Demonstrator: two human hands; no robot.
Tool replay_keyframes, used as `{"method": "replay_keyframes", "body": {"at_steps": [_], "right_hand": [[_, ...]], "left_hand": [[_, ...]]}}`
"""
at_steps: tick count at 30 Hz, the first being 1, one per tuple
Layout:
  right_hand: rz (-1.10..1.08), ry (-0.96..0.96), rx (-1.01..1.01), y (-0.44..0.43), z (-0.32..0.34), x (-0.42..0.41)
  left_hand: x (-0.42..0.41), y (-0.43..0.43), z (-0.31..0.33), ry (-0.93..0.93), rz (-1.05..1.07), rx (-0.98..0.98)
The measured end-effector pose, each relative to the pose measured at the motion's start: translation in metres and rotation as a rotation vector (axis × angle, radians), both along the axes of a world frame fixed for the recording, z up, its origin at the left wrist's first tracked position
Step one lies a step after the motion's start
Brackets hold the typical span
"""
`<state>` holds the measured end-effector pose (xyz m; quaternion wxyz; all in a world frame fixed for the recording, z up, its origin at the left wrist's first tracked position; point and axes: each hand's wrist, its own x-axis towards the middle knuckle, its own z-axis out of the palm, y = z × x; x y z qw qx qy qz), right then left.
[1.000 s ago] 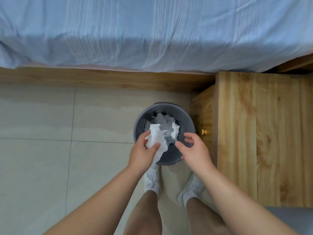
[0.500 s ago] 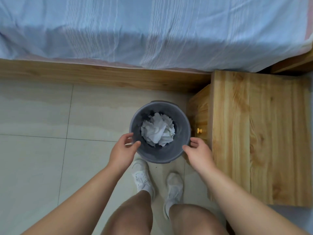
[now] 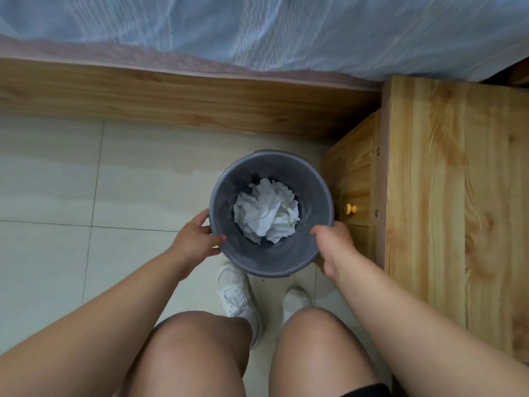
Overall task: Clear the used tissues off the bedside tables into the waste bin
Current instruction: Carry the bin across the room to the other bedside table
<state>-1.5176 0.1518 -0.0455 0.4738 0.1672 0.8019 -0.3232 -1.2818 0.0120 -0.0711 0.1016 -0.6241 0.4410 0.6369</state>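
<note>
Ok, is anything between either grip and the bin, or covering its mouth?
Nothing visible. The left grip and right grip hold the waste bin by its rim; its mouth is uncovered and the tissues lie inside.

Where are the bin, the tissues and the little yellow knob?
bin (image 3: pixel 313 193): head view, on the grey inner wall, right side.
tissues (image 3: pixel 266 214): head view, middle of the white crumpled heap.
yellow knob (image 3: pixel 349 208): head view, on its round front.
</note>
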Motion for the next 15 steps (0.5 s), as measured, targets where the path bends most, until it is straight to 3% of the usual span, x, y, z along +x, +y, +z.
{"method": "replay_keyframes", "body": {"at_steps": [7, 15], "right_hand": [[0.052, 0.057, -0.087, 0.008, 0.055, 0.020], [0.245, 0.080, -0.182, 0.003, 0.215, 0.020]], "left_hand": [[0.024, 0.004, 0.056, 0.041, 0.150, -0.027], [0.051, 0.018, 0.223, 0.129, 0.289, -0.093]]}}
